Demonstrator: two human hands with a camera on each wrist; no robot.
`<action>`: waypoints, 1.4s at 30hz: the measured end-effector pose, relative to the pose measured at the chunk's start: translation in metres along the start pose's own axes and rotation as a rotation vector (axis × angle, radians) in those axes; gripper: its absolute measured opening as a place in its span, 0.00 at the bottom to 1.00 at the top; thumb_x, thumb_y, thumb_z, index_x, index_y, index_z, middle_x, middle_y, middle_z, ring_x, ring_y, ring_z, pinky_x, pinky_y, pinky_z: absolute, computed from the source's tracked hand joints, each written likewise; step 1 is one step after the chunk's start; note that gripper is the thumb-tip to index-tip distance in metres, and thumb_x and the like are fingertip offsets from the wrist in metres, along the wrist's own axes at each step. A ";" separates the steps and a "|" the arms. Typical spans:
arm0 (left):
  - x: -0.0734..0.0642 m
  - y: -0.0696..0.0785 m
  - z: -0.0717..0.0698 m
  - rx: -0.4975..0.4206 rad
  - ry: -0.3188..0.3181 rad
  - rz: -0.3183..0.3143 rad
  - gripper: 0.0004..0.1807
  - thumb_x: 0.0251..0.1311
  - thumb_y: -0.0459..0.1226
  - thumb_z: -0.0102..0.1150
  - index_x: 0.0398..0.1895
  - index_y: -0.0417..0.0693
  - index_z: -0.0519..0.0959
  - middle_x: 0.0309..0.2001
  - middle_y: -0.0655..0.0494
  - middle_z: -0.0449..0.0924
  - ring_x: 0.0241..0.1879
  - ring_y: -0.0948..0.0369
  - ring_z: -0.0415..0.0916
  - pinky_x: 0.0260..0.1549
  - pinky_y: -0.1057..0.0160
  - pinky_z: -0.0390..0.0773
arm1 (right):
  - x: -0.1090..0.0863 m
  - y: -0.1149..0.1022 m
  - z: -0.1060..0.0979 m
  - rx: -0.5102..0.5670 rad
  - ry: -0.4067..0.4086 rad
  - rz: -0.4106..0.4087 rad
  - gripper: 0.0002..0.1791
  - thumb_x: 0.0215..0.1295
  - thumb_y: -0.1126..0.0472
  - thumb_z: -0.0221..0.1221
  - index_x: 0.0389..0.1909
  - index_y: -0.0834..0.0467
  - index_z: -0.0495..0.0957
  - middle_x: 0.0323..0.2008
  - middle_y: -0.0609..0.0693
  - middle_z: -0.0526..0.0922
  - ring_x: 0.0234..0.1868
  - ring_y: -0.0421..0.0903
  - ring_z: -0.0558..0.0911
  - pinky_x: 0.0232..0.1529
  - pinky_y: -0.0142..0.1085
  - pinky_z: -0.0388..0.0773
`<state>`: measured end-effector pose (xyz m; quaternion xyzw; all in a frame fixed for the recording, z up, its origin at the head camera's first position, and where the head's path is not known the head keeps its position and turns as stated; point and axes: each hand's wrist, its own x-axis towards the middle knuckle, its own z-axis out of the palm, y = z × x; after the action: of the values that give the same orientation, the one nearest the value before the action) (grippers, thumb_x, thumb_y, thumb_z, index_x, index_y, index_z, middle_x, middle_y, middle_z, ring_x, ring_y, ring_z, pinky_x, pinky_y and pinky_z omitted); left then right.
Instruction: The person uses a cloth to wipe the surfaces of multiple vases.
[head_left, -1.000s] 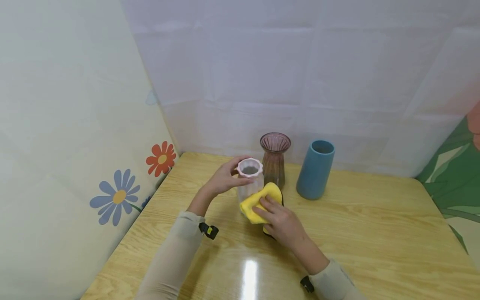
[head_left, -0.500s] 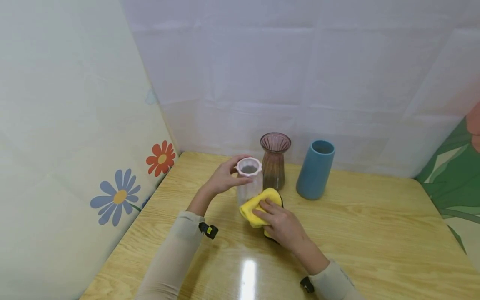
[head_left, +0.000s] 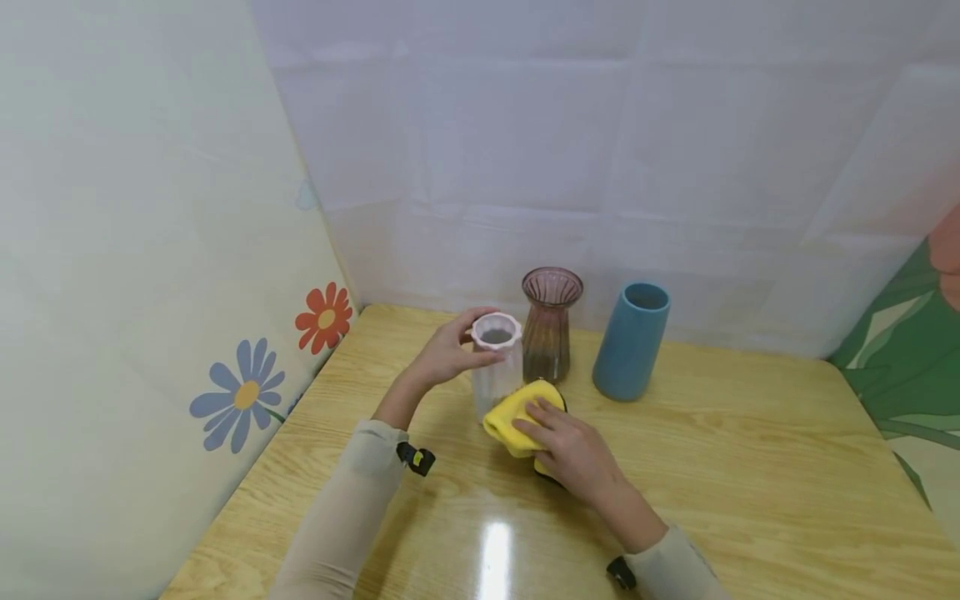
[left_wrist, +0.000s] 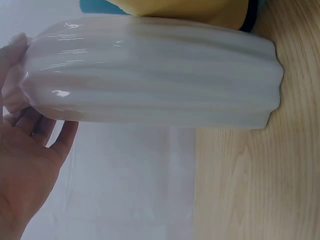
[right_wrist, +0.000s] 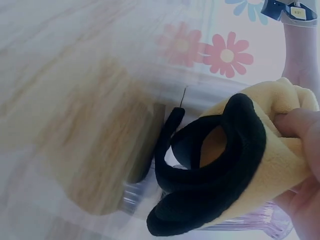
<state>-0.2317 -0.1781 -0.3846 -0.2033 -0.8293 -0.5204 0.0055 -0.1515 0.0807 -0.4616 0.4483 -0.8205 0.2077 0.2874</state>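
Gripping a glossy white fluted vase (head_left: 492, 382), upright, in half-curled left hand (head_left: 447, 355). Clasping black-edged yellow fleecy cloth (head_left: 507, 422) at its five o'clock in bent-fingered right hand (head_left: 576, 452).

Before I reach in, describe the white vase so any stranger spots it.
On the wooden table, find the left hand. It grips the white vase near the top. Unlike the purple vase and blue vase to its right, this one is pale, with a scalloped rim.

streak of glare on the tabletop (head_left: 750, 467)
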 end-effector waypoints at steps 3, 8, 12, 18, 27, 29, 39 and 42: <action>0.000 0.000 -0.001 0.001 0.005 -0.011 0.40 0.55 0.40 0.76 0.71 0.50 0.69 0.61 0.51 0.77 0.61 0.51 0.74 0.61 0.45 0.75 | -0.002 0.002 -0.001 -0.001 0.019 -0.002 0.31 0.40 0.70 0.75 0.52 0.56 0.86 0.55 0.60 0.84 0.55 0.60 0.84 0.50 0.48 0.84; 0.002 -0.001 -0.002 0.001 0.015 -0.017 0.41 0.54 0.39 0.77 0.71 0.50 0.69 0.61 0.49 0.76 0.61 0.48 0.74 0.58 0.45 0.77 | -0.004 0.004 -0.005 0.001 0.047 -0.002 0.31 0.40 0.70 0.75 0.53 0.55 0.85 0.55 0.60 0.85 0.55 0.60 0.84 0.50 0.49 0.84; 0.004 -0.002 -0.003 0.003 0.021 -0.017 0.41 0.54 0.39 0.77 0.72 0.50 0.68 0.62 0.48 0.76 0.62 0.47 0.74 0.59 0.45 0.77 | -0.005 0.006 -0.009 0.007 0.066 0.002 0.31 0.40 0.71 0.74 0.53 0.55 0.85 0.54 0.60 0.85 0.55 0.60 0.84 0.51 0.50 0.83; 0.004 -0.004 -0.004 0.004 0.041 -0.027 0.41 0.54 0.39 0.77 0.72 0.49 0.68 0.62 0.48 0.76 0.63 0.47 0.73 0.59 0.44 0.77 | -0.008 0.008 -0.018 0.014 0.078 0.022 0.30 0.43 0.69 0.74 0.53 0.55 0.85 0.54 0.60 0.85 0.55 0.60 0.84 0.51 0.50 0.83; 0.009 -0.007 -0.006 0.030 0.061 -0.011 0.41 0.54 0.38 0.76 0.71 0.45 0.68 0.61 0.46 0.76 0.62 0.47 0.73 0.62 0.44 0.75 | -0.013 0.012 -0.028 0.003 0.120 0.036 0.29 0.44 0.69 0.75 0.53 0.56 0.86 0.54 0.61 0.85 0.53 0.59 0.85 0.49 0.51 0.84; 0.010 -0.009 -0.007 0.040 0.063 -0.007 0.40 0.55 0.38 0.76 0.71 0.45 0.69 0.61 0.46 0.76 0.62 0.48 0.73 0.62 0.45 0.74 | -0.014 0.013 -0.030 0.002 0.136 0.036 0.28 0.44 0.69 0.74 0.52 0.56 0.86 0.53 0.61 0.85 0.52 0.59 0.85 0.48 0.51 0.84; 0.012 -0.009 -0.013 0.031 0.087 -0.014 0.40 0.56 0.38 0.76 0.72 0.46 0.68 0.64 0.46 0.75 0.64 0.47 0.71 0.64 0.43 0.72 | -0.021 0.019 -0.046 -0.010 0.188 0.044 0.30 0.41 0.71 0.75 0.52 0.57 0.86 0.53 0.61 0.85 0.51 0.60 0.86 0.46 0.49 0.85; 0.015 -0.013 -0.013 0.032 0.101 -0.016 0.40 0.56 0.38 0.76 0.71 0.46 0.68 0.64 0.48 0.75 0.63 0.48 0.72 0.62 0.44 0.74 | -0.024 0.021 -0.051 -0.020 0.204 0.050 0.30 0.41 0.71 0.75 0.52 0.57 0.86 0.53 0.61 0.85 0.51 0.59 0.86 0.44 0.49 0.85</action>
<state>-0.2526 -0.1896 -0.3864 -0.1702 -0.8379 -0.5165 0.0463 -0.1442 0.1367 -0.4408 0.4014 -0.8000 0.2512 0.3685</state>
